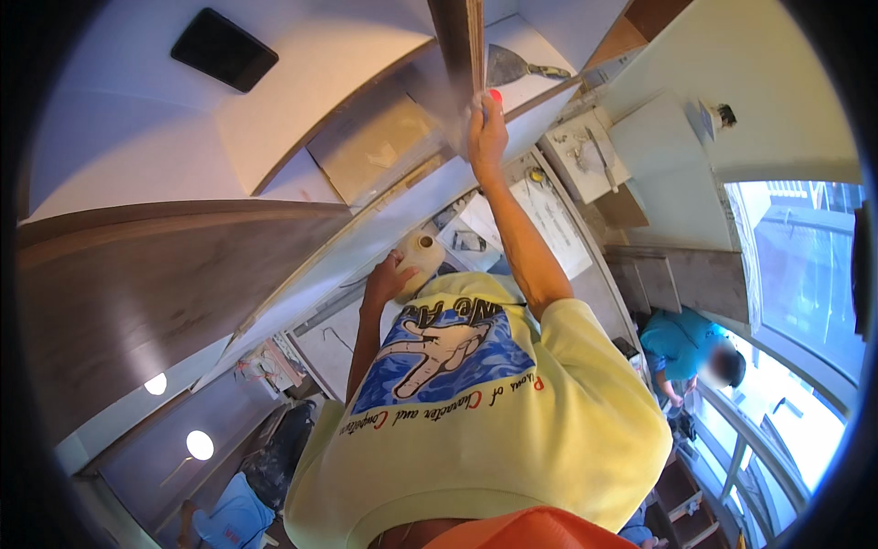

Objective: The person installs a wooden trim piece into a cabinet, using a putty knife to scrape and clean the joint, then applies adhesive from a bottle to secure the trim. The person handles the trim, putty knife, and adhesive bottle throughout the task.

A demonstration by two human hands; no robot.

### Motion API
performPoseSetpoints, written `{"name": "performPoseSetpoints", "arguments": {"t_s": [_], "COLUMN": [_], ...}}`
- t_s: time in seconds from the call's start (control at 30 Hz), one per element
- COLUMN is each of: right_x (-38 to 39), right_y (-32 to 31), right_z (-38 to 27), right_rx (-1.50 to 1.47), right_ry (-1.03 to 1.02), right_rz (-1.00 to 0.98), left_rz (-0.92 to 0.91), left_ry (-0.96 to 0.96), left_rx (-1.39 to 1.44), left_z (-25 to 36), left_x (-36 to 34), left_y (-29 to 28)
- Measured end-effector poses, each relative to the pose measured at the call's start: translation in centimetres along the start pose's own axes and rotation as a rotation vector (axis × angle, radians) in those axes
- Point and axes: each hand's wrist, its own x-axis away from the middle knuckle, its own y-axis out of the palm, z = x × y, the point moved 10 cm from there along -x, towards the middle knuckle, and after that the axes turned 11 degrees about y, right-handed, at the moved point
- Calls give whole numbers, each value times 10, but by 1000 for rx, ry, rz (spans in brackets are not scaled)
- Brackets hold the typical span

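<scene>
My left hand (390, 276) grips a pale cream plastic jug (426, 260) near my chest, its round mouth uncovered and facing up. My right arm is stretched up toward the edge of a brown wooden panel (455, 41). At that edge my right hand (487, 135) is closed, with a small red piece (496, 95) showing at the fingertips. What the red piece belongs to is hidden, and the area beside the fingers is blurred. A putty knife (509, 68) with a wide, stained blade lies on the white shelf just beyond my right hand.
A black phone (224, 50) rests on a white surface at upper left. A long brown panel (137, 274) spans the left side. One person in teal (681, 343) is by the window at right; another in light blue (233, 514) is at lower left. A yellow tape measure (536, 174) lies beyond my right forearm.
</scene>
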Motion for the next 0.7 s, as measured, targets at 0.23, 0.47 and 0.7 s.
{"name": "performPoseSetpoints", "arguments": {"t_s": [0.23, 0.47, 0.7], "right_x": [1, 7, -53], "right_y": [-16, 1, -56], "right_z": [32, 31, -62], "right_rx": [31, 42, -212], "right_ry": [227, 199, -21], "right_rz": [-136, -157, -21], "left_rz": [-20, -44, 2], "left_ry": [-27, -29, -46], "left_rx": [11, -9, 46], "left_z": [2, 5, 0], "left_x": [12, 9, 16], "left_y": [6, 6, 4]}}
